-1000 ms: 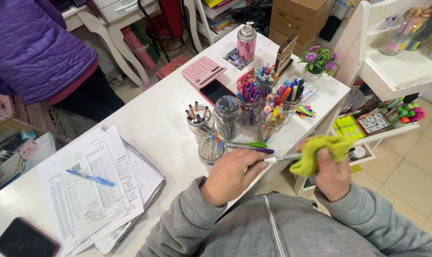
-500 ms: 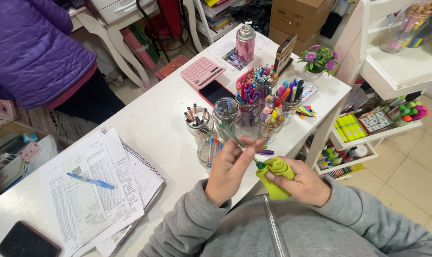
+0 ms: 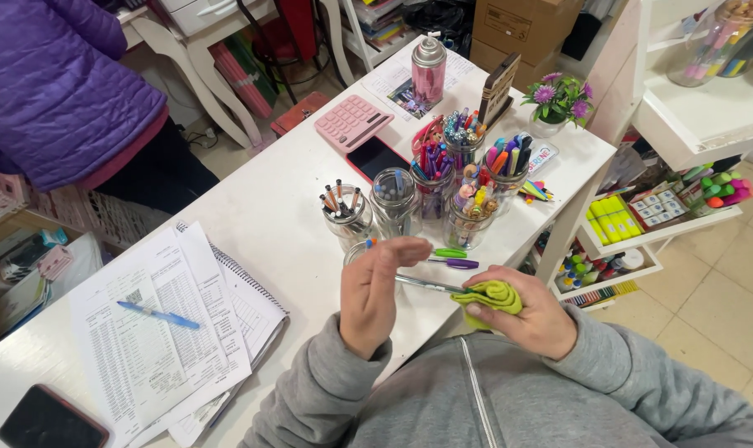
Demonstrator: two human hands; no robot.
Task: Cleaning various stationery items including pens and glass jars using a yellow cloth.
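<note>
Yellow-green cloth [image 3: 491,297], bunched into a wad, sat in the right hand [image 3: 527,314], whose fingers were curled tight around it just off the near edge of the white tabletop [image 3: 269,207]. A slim pen with a silvery barrel [image 3: 426,284] ran from that wad to the left hand [image 3: 378,292], which pinched its far end between the fingertips, so the pen lay nearly level between the two hands. Just beyond it, a purple pen [image 3: 455,264] and a green pen [image 3: 449,253] lay on the table beside a cluster of clear glass jars [image 3: 426,195] stuffed with pens and markers. Farther back lay a pink calculator [image 3: 350,122] and a dark phone [image 3: 376,158]. To the left, a blue pen [image 3: 159,315] rested on a stack of printed papers [image 3: 157,332]. A person in a purple padded jacket [image 3: 53,83] stood at the table's far left side.
</note>
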